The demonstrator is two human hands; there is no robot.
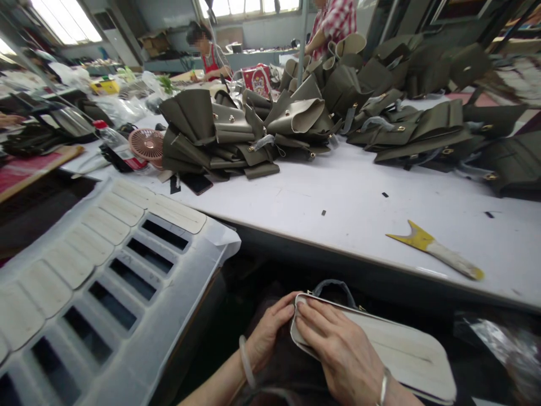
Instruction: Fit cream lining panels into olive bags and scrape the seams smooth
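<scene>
One pale panel [409,347] at five o'clock, handle [338,285] apparently fitted, edge perhaps unfinished; left hand [270,330], fingers clamped on end; right hand [340,347], fingers flat atop, clamping indeterminable; other panels [88,244] apparently remaining, nine o'clock.

In front of the white table [338,180], the person's right hand [340,344] hides one end of the pale panel [414,338]. Left of the table, the slotted tray [190,270] is cut off. Behind it, a checked-shirted worker [340,20] is cropped above. Dark scraps [385,195] on the table are too small to identify.
</scene>
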